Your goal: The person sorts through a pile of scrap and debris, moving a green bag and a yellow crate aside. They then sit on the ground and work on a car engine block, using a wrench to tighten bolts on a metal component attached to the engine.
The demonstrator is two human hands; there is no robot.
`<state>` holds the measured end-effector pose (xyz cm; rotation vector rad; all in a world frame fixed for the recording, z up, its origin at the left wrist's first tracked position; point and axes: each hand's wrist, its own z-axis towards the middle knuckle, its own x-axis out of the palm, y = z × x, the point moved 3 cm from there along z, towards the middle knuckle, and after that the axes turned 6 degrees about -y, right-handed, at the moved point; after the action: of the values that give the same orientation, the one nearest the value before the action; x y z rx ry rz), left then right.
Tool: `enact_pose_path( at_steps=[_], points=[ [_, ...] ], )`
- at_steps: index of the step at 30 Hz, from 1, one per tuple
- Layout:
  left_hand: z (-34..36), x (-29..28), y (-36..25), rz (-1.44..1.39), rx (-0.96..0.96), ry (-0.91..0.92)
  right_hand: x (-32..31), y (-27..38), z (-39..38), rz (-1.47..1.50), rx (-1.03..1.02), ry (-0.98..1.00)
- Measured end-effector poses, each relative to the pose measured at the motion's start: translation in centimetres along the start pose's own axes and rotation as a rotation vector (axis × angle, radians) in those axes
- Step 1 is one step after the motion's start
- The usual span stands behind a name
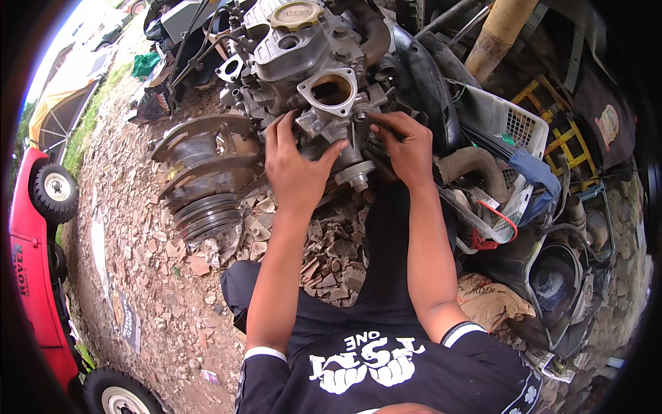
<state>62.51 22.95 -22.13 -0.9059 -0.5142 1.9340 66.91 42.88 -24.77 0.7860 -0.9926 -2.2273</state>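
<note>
A greasy grey engine (286,72) stands in front of me, with a round filler cap (295,15) on its top cover. Facing me is a three-cornered metal flange (308,90) around a dark opening. My left hand (296,162) rests against the metal left of and below this flange, fingers stretched and thumb apart. On the other side, my right hand (403,141) has thumb and forefinger drawn together at a small bolt (360,116) beside the flange. A stubby round metal fitting (355,172) sticks out between and below my hands.
Left of the engine lies a large ridged metal part with a grooved pulley (207,215), on stony ground (165,276). At right, a white plastic crate (538,131) holds hoses and scrap. A bamboo pole (500,38) rises behind. A red vehicle (34,276) stands far left.
</note>
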Motion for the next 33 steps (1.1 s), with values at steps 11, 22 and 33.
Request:
enact_pose_path(
  at_steps=[11, 22, 33],
  points=[
    [0.0, 3.2, -0.8, 0.426, -0.008, -0.29, 0.4, -1.3, 0.7, -0.186, -0.246, -0.101],
    [-0.9, -0.1, 1.0, 0.04, 0.081, 0.052, 1.8, 2.3, -3.7, 0.481, 0.138, -0.135],
    [-16.0, -9.4, 7.1, -0.626, -0.632, 0.255, 10.2, 6.6, -16.3, 0.584, 0.455, 0.312]
  ],
)
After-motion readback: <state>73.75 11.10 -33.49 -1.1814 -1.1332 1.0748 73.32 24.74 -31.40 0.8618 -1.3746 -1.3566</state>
